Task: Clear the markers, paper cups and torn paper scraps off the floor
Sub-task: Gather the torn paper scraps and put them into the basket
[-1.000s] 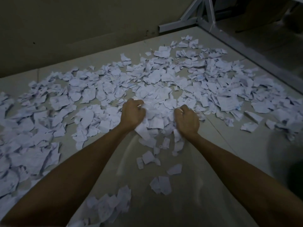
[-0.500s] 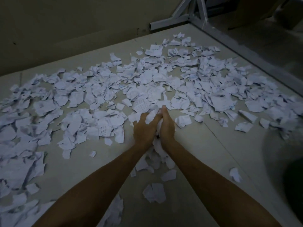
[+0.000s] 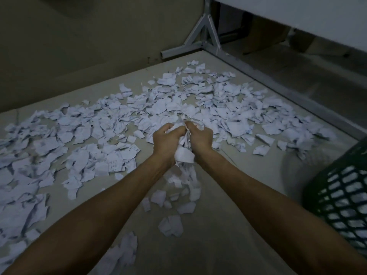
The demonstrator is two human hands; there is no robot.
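Note:
Torn white paper scraps [image 3: 83,147] cover most of the floor from the far left to the right. My left hand [image 3: 165,140] and my right hand [image 3: 199,138] are pressed together and grip a bunch of scraps [image 3: 184,153] between them, lifted off the floor. Some pieces hang down from the bunch and several loose ones [image 3: 170,225] lie below my wrists. No markers or paper cups are in view.
A dark green mesh basket [image 3: 341,197] with white paper inside stands at the right edge, close to my right forearm. A grey metal frame leg [image 3: 206,34] and a rail [image 3: 288,86] border the floor at the back right. A wall runs along the back.
My hands came together from apart, closed on a bunch of scraps and raised it. The view has shifted so the green basket now shows at the right.

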